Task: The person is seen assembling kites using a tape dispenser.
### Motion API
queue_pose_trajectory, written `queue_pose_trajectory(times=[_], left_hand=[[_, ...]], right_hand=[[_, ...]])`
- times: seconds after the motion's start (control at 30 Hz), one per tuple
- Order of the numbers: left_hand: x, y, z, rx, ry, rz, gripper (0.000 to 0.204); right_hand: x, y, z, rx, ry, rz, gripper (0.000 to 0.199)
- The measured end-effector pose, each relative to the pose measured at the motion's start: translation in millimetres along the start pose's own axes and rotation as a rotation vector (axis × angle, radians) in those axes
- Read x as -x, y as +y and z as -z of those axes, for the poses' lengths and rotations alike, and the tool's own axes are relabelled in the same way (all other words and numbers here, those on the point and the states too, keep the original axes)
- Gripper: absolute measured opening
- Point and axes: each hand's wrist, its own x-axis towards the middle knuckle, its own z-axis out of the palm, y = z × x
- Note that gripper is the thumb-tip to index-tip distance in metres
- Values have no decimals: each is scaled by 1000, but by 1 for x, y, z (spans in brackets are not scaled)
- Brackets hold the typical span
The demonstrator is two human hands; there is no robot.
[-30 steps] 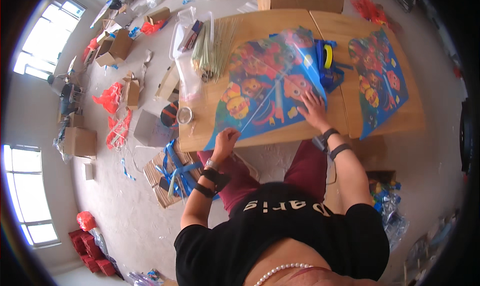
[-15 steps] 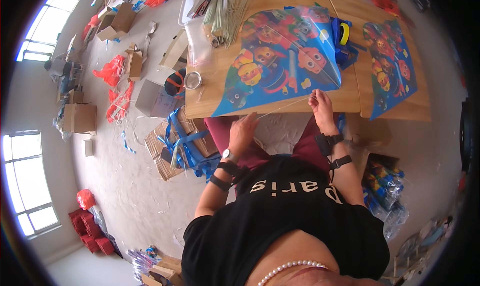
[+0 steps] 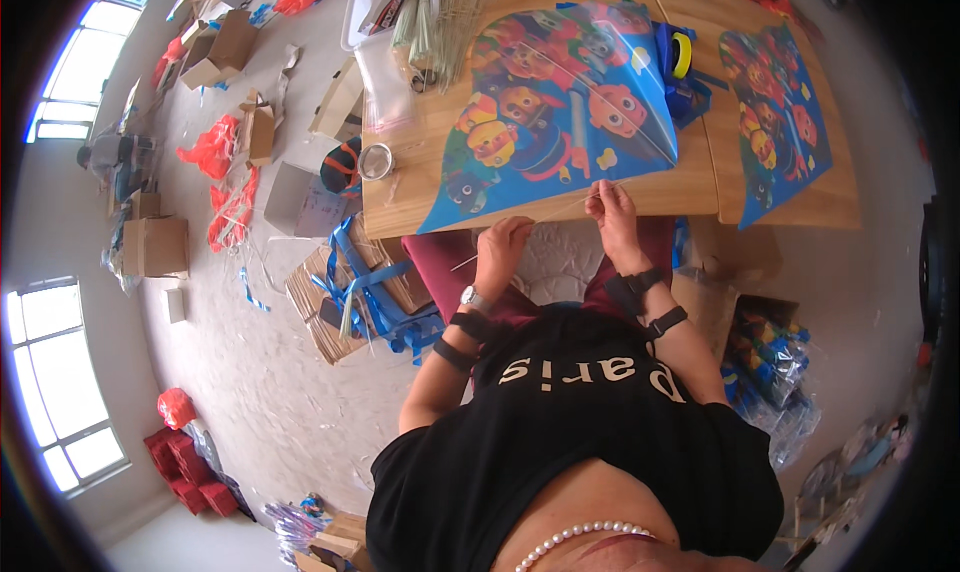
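Blue cartoon-printed plastic kite (image 3: 555, 107) lies on wooden table (image 3: 690, 187); both my hands, left (image 3: 500, 250) and right (image 3: 612, 212), pinch a thin bamboo stick (image 3: 545, 217) at its near edge.

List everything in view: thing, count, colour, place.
Table: one, wood, top centre.
Kite: one, blue with cartoon print, flat on table.
Second kite: one, same print, table's right end.
Stick: one, thin, pale, along kite's near edge, between both hands.
Tape roll: one, yellow, behind kite.
Stick bundle: one, pale, table's far left.
Cardboard boxes: several, brown, floor left.
Red bags: several, floor left.
Left hand: on stick.
Right hand: pinching stick.
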Motion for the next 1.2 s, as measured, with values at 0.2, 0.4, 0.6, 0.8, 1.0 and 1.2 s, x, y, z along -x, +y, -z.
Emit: queue_pose_trajectory(times=[0.2,0.4,0.6,0.8,1.0,1.2], left_hand=[[-7,-3,0,-9,-13,-26,16],[-25,-10,12,-139,109,-117,8],[-41,-21,6,-141,69,-191,7],[-50,-26,-6,-162,54,-221,8],[-54,-24,-9,-167,44,-220,8],[-55,-27,-10,-165,33,-209,8]], right_hand=[[11,13,-19,67,-51,-106,21],[-1,-3,-1,855,115,462,21],[-14,-23,24,1315,90,816,27],[-15,-24,29,1361,-2,768,38],[-15,-23,32,1367,-44,782,40],[-11,-26,28,1411,-81,755,41]])
